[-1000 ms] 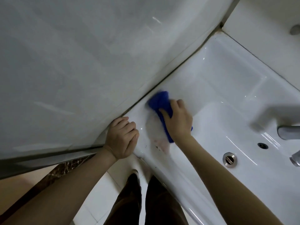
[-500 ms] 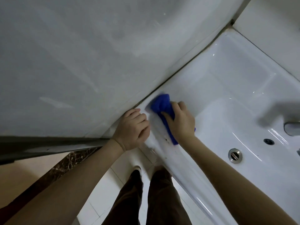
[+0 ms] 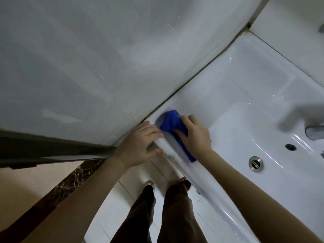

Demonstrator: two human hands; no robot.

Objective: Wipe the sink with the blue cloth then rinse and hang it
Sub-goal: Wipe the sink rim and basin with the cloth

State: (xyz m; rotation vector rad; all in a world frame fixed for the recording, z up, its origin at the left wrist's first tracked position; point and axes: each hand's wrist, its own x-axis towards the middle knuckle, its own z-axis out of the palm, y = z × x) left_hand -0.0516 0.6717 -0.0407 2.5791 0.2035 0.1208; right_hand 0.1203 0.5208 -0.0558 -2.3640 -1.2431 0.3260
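Note:
My right hand (image 3: 193, 135) presses the bunched blue cloth (image 3: 171, 121) onto the flat left rim of the white sink (image 3: 245, 88), close to the wall seam. One end of the cloth trails from under my palm toward the front edge. My left hand (image 3: 138, 144) grips the sink's left front corner, fingers on top and thumb underneath, touching the cloth's edge. The basin lies to the right with its metal drain (image 3: 256, 163) and overflow hole (image 3: 290, 146).
A chrome tap spout (image 3: 314, 132) juts in from the right edge. A grey tiled wall (image 3: 105, 58) runs along the sink's left side, with a dark ledge (image 3: 43, 148) below it. My legs and shoes stand on white floor tiles (image 3: 133, 186).
My left hand has gone from a fist beside the sink to gripping its corner, closing up to the cloth. The right hand has rubbed the cloth on the same patch of rim.

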